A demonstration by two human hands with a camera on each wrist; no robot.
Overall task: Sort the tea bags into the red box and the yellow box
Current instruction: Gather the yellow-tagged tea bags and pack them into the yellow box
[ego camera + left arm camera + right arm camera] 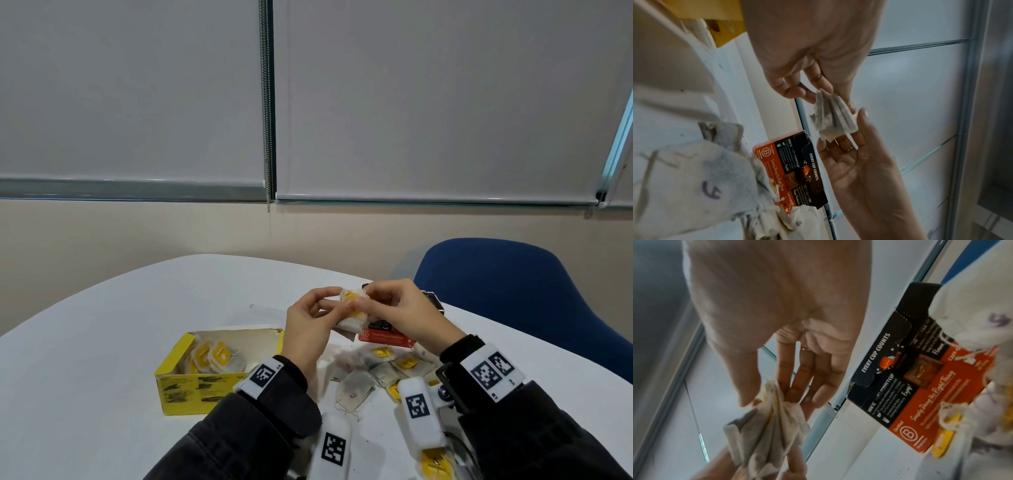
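Note:
Both hands are raised over the white table (102, 342) and share a small bundle of tea bags (352, 305) with yellow tags. My left hand (334, 301) pinches one side of the bundle and my right hand (364, 301) pinches the other. In the left wrist view, my left hand (824, 97) nips the folded bags (832, 116). The right wrist view has my right hand (770, 395) holding the bundle's top (768, 426). The open yellow box (205, 387) stands at the left with several yellow-tagged bags inside. The red box (387, 337) lies behind my hands, partly hidden.
Loose tea bags (370, 377) lie scattered on the table between my wrists. One more yellow-tagged bag (435, 466) sits near the bottom edge. A blue chair (513, 291) stands past the table's right rim. A wall with roller blinds lies beyond.

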